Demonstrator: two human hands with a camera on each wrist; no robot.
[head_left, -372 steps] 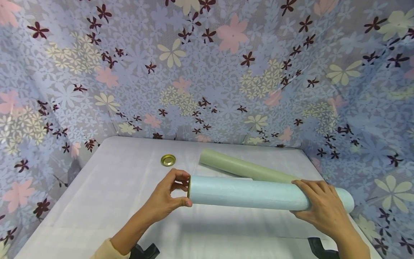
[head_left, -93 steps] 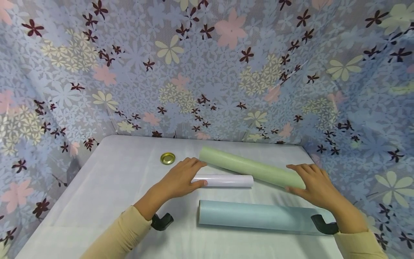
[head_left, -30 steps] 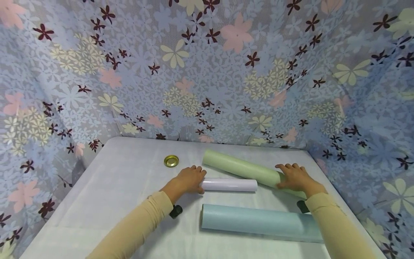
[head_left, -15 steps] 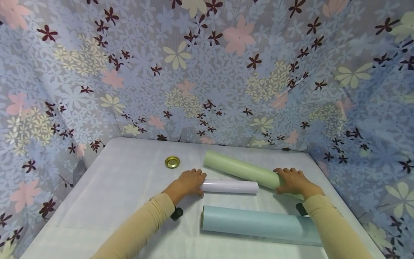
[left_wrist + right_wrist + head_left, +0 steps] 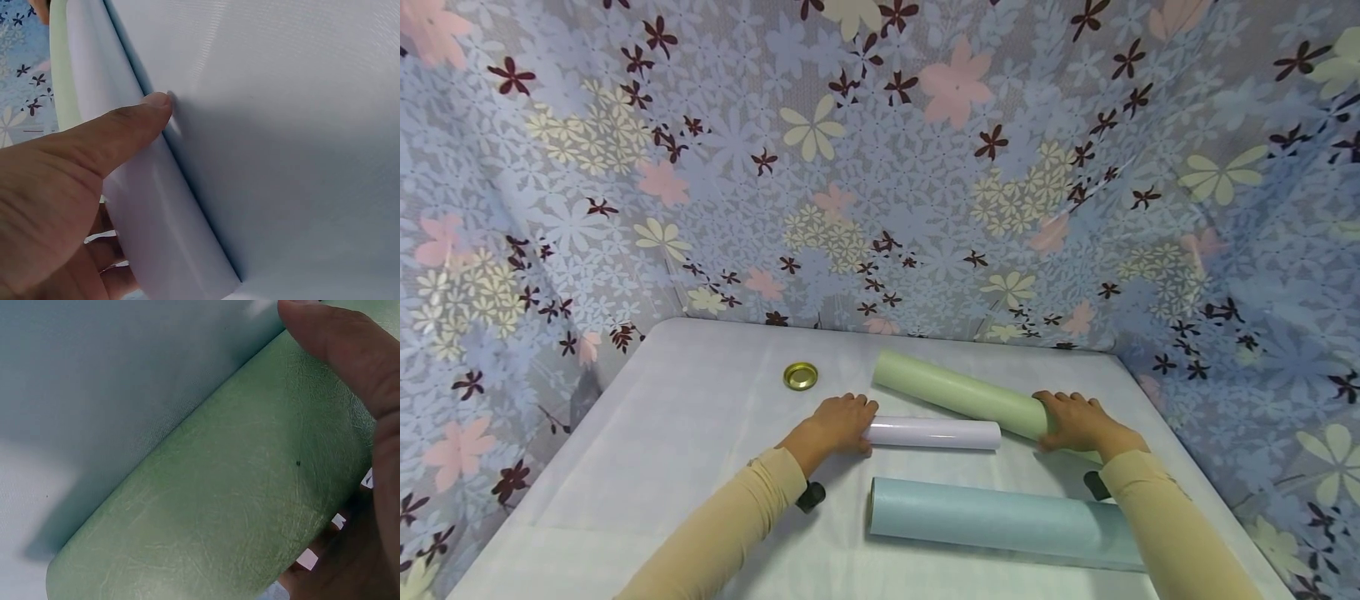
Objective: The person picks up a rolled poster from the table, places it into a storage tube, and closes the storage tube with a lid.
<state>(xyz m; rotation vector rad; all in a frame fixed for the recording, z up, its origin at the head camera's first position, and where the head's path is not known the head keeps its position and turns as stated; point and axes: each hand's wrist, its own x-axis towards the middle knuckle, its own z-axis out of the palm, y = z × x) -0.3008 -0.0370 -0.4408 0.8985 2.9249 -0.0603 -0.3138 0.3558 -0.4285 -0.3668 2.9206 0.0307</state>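
Observation:
My left hand [image 5: 837,423] grips the left end of a short, glossy white tube [image 5: 936,432] lying on the table. In the left wrist view the thumb crosses over the white tube [image 5: 169,231], with the other fingers on its far side. A longer pale green tube [image 5: 958,392] lies slantwise behind it. My right hand [image 5: 1077,421] grips the green tube near its right end. The right wrist view shows the thumb on one side of the creased green surface [image 5: 206,481] and the fingers round the other, partly hidden.
In front lies a thick light blue tube [image 5: 992,518], its right end hidden by the right sleeve. A round gold metal lid [image 5: 801,376] sits at the back left of the white-covered table [image 5: 700,400]. A flowered curtain [image 5: 880,183] encloses the back and sides.
Earlier both hands held the blue tube raised, the left at its gold-rimmed end; it now lies on the table. The hands have since come down onto the white and green tubes.

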